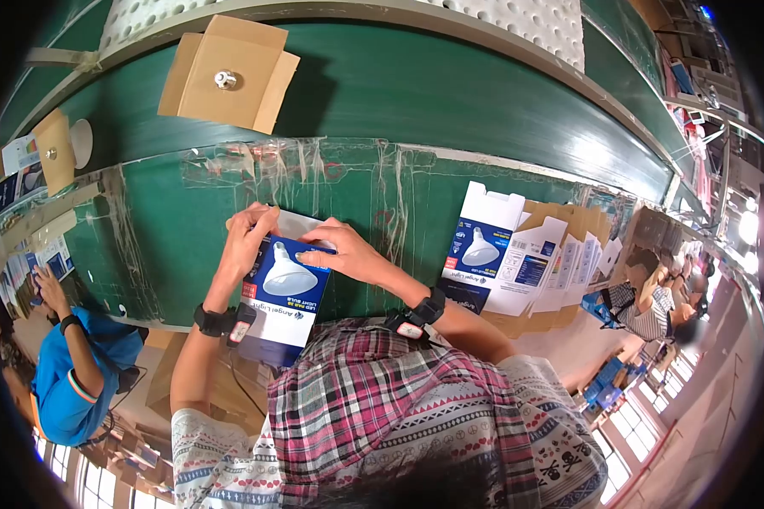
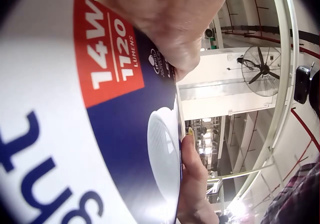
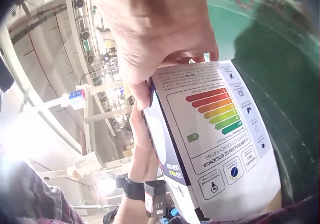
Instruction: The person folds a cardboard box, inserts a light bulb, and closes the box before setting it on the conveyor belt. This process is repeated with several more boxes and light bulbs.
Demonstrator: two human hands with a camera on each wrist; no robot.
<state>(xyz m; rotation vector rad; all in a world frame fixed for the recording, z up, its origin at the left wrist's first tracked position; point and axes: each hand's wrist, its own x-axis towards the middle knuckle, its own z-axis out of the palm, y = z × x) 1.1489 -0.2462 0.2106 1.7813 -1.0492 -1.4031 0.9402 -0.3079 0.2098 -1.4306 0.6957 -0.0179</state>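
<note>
A blue and white light bulb box (image 1: pixel 284 297) stands at the near edge of the green table, its bulb picture facing up toward the head camera. My left hand (image 1: pixel 248 237) grips its upper left corner, the thumb bent over the edge. On the upper right, my right hand (image 1: pixel 352 253) holds the box with the thumb on the printed front and fingers over the far side. Between the hands a pale end panel (image 1: pixel 295 224) shows. In the right wrist view, the side with the energy rating chart (image 3: pixel 215 129) is visible. The inside of the box is hidden.
Across the far side runs a green conveyor belt (image 1: pixel 433 93), carrying a brown cardboard piece (image 1: pixel 204 89) with a bulb's metal base (image 1: pixel 225 79) poking through. Several flattened bulb boxes (image 1: pixel 505 259) lie overlapped to the right. Another person in blue (image 1: pixel 85 373) works at the left.
</note>
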